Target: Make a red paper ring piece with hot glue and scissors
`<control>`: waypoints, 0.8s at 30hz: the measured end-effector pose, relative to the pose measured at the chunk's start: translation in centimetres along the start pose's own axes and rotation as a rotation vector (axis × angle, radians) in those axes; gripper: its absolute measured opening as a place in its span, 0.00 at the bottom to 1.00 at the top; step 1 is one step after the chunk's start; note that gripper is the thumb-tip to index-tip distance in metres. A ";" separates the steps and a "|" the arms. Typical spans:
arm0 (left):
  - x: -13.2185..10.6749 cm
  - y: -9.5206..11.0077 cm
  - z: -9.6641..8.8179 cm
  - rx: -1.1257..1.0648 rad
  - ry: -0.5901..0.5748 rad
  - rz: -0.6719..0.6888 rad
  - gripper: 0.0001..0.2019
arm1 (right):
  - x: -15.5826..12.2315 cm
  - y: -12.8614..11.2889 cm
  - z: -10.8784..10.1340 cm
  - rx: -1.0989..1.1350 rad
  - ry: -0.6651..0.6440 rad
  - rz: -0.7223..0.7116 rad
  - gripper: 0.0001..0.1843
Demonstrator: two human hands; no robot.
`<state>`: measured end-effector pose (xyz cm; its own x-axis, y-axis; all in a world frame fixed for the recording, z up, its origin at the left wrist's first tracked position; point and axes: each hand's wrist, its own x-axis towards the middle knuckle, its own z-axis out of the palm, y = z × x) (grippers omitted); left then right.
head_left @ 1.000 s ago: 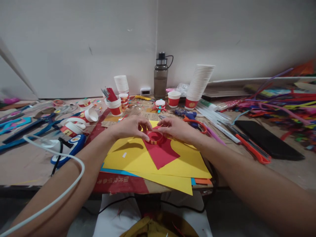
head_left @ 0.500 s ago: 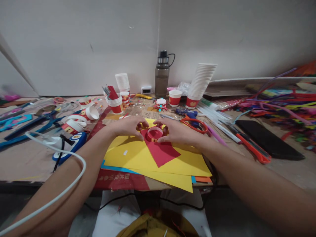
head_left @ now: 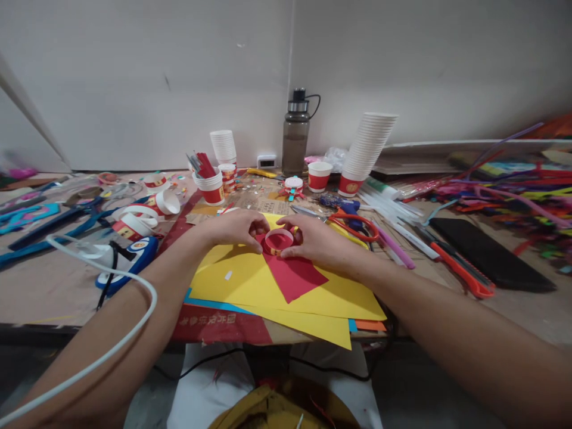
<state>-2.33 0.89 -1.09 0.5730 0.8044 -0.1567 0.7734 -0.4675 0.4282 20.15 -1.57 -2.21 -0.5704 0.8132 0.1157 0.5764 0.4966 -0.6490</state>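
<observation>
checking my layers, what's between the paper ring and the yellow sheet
Red paper, in the head view: under the ring, on the yellow sheet.

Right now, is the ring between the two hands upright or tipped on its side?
The ring is upright: its round opening faces upward, with the right hand at its edge.

Head view: right hand (head_left: 310, 237) grips a cut paper-cup ring (head_left: 272, 251) over red paper (head_left: 298, 281). Left hand (head_left: 238, 229) curls just beside the ring; contact unclear. Yellow sheets (head_left: 218, 275) lie underneath. Orange-handled scissors (head_left: 335, 218) beyond right wrist. Water bottle (head_left: 295, 143) stands near the wall, tall cup stack (head_left: 369, 146) to its right.
</observation>
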 end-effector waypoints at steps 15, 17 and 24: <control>-0.4 -1.0 -0.6 -0.124 -0.035 -0.048 0.20 | 0.8 1.1 -2.2 -0.010 0.111 0.030 0.13; -0.4 -1.0 -0.6 -0.117 -0.043 -0.044 0.21 | 0.7 1.2 -2.1 -0.009 0.091 0.031 0.13; -0.2 -1.3 -0.3 -0.133 -0.036 -0.039 0.21 | 0.7 1.0 -1.8 0.025 0.019 -0.020 0.20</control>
<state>-3.52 1.47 -1.34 0.5544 0.8063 -0.2060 0.7539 -0.3817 0.5347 21.36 0.09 -1.48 -0.5701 0.8090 0.1431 0.5498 0.5051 -0.6653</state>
